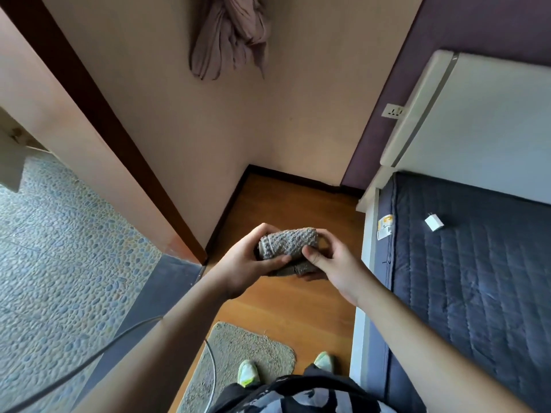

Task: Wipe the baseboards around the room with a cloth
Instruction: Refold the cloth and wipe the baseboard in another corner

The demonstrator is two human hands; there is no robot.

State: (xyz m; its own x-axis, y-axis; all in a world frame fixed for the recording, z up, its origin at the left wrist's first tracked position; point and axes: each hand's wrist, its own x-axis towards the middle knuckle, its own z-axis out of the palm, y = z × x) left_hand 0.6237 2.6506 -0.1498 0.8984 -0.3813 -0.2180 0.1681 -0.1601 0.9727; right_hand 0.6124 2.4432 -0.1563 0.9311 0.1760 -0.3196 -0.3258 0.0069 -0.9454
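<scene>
Both hands gripping one grey cloth [287,242], folded into a thick wad and held in the air above the wooden floor [286,204]; left hand [247,260] wrapping its left end with thumb lying across the front, right hand [331,263] pinching the right end, thumb on top and fingers curled behind. Two bare forearms reaching in from the bottom edge. One dark baseboard [295,177] running along the foot of the beige wall [185,120] past the cloth, turning the corner and coming down the left side to the door frame [98,111]; cloth is well apart from it, not touching. One mauve garment [231,34] hanging high on that wall. One white socket [393,110] sitting on the purple wall at right. One bed beside the person's right, with a dark quilted mattress [471,263] and a white headboard [477,114]; one white charger plug [434,222] lying on the mattress. One beige mat [238,353] lying on the floor at the bottom, two feet in light green shoes, left shoe [247,374] on the mat, right shoe [324,361] on bare wood. One grey cable [89,359] crossing the lower left over pebble-pattern tiles [53,248]
</scene>
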